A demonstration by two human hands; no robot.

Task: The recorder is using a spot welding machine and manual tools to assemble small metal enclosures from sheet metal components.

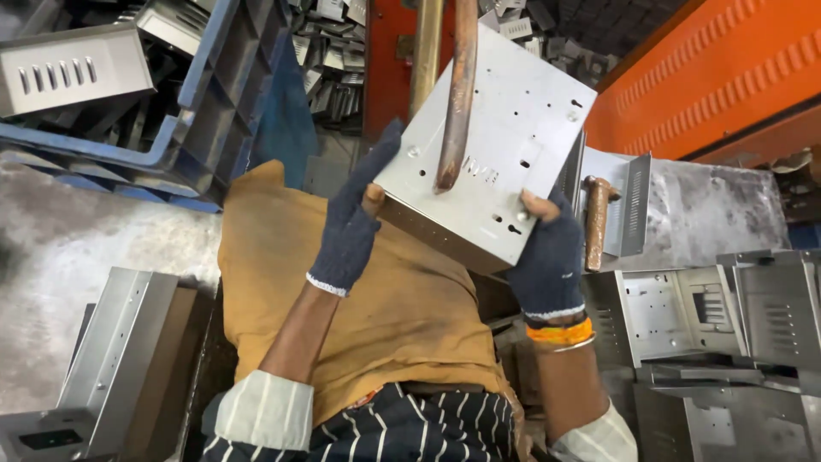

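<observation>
Your left hand [349,224], in a dark blue knit glove with open fingertips, lies flat along the left edge of a grey sheet-metal panel [505,128]. The fingers stretch upward against the folded rim, the bare thumb tip pressing at the lower left corner; it braces the edge more than it closes round it.

Your right hand [547,257], gloved the same way, grips the panel's lower right corner. The thumb sits on the top face and the fingers wrap beneath, so it pinches the sheet. An orange band shows at that wrist.

The panel is held up in front of you, tilted, its flat face towards the camera (small holes and a few slots punched in it). A rusty bent rod [456,94] comes down from above and its tip rests on or just over the panel's face; you cannot tell from here whether it touches. A second, brass-coloured bar [425,51] stands just to its left, behind the panel.

Below the panel, a mustard-yellow cloth [402,308] covers your lap, over striped dark fabric.

Just right of your right hand, a hammer with a rusty head [596,218] leans against a louvred metal piece [634,205]. More grey punched panels [727,316] are stacked at lower right. Another folded metal housing [120,359] sits at lower left. A blue plastic crate [214,94] is at upper left, and an orange machine body [710,77] at upper right.
</observation>
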